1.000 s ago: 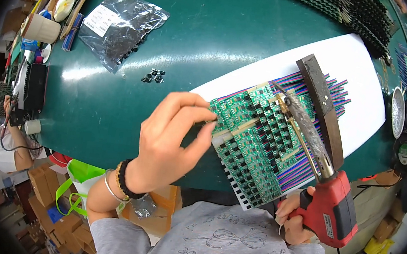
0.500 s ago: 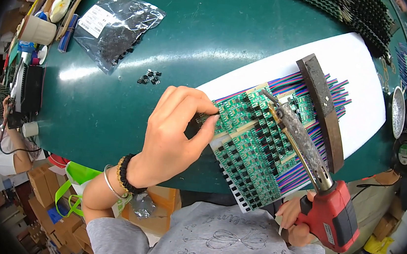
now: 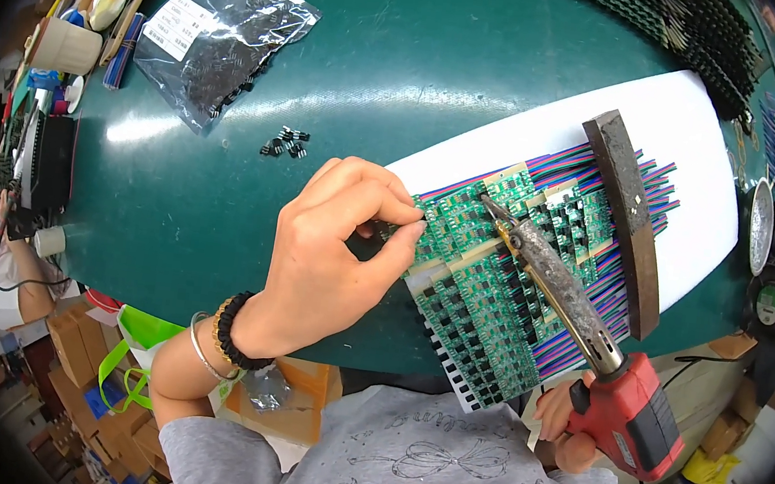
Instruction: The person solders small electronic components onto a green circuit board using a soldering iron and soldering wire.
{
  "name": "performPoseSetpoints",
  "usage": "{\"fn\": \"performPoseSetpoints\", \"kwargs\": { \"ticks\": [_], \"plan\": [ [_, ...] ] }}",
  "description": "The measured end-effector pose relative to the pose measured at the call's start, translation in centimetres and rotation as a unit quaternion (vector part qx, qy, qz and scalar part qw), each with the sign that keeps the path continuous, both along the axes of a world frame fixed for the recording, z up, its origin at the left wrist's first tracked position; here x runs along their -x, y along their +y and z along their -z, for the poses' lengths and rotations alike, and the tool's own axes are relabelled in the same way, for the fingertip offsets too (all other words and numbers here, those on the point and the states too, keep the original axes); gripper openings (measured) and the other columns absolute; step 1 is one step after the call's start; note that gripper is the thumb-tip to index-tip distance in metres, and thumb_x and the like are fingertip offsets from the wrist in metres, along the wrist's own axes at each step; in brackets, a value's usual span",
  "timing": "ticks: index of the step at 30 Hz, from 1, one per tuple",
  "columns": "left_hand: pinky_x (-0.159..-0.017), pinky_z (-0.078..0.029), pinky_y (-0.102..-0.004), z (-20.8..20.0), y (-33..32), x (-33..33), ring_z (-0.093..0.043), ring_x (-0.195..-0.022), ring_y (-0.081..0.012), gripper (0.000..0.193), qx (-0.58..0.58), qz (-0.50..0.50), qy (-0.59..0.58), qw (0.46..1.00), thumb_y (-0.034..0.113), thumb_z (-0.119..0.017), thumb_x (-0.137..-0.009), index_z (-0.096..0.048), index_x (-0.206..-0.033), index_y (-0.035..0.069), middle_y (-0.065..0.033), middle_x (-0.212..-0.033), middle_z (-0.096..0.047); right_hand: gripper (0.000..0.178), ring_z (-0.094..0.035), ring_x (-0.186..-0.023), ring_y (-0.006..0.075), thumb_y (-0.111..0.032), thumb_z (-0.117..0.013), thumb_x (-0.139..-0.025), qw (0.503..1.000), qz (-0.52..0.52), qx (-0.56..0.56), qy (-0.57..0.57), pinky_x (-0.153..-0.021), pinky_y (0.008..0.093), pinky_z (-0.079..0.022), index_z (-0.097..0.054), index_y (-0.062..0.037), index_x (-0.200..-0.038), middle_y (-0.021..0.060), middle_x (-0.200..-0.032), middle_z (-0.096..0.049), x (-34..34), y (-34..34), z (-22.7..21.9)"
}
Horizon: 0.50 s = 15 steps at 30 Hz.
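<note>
My right hand point(image 3: 567, 422) is closed round the red and black handle of a pistol-grip soldering iron point(image 3: 571, 290). Its dark, crusted barrel slants up and left over a panel of green circuit boards point(image 3: 467, 293), with the fine tip close to the upper boards. My left hand point(image 3: 335, 246) pinches thumb and forefinger together at the panel's left edge; whatever is between the fingertips is too small to make out. Rows of small black parts stand on the boards. Striped thin wires point(image 3: 560, 170) run from the boards beneath a dark metal bar point(image 3: 624, 220) lying across them.
A white sheet point(image 3: 701, 133) lies under the boards. Loose black parts point(image 3: 287, 142) sit left of it, near a clear bag point(image 3: 224, 45) of similar parts. Finished-looking strips point(image 3: 666, 21) are piled at far right. A co-worker's arm point(image 3: 24, 270) shows at far left.
The soldering iron's tip has moved slightly left and down over the boards. My left hand keeps its pinch at the panel's edge, and the whole view has shifted slightly.
</note>
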<state>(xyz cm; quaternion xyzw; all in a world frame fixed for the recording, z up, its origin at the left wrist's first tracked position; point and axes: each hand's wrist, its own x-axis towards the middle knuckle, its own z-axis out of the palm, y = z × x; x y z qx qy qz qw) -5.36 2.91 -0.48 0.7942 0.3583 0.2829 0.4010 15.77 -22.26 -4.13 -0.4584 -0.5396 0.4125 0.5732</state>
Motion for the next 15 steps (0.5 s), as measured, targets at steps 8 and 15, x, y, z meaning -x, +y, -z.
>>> {"fn": "performPoseSetpoints", "kwargs": {
  "ticks": [8,15],
  "plan": [
    [-0.062,-0.049,-0.024,0.0,0.0,0.1,-0.061,-0.074,-0.0116,0.011,-0.013,-0.005,0.005,1.0,-0.009,-0.072,-0.074,-0.066,-0.081,-0.003,-0.0091,-0.091,-0.066,0.084,-0.05,-0.043,0.0132,-0.076,-0.052,-0.082,0.996,0.078,0.03,-0.015,-0.043,0.0275,-0.045,-0.058,0.0063,-0.1,-0.0006,-0.051,-0.05,0.6,-1.4,0.2],
    [-0.062,-0.051,-0.0253,0.1,0.3,-0.1,-0.062,-0.074,-0.0147,0.013,-0.061,0.013,0.01,0.998,-0.01,-0.072,-0.073,-0.066,-0.082,-0.002,-0.0107,-0.09,-0.066,0.067,-0.053,-0.045,0.0162,-0.069,-0.054,-0.087,0.997,0.06,0.028,-0.033,-0.045,0.0293,-0.046,-0.052,-0.0088,-0.06,0.0003,-0.053,-0.052,0.5,1.2,-1.4]
  ]
}}
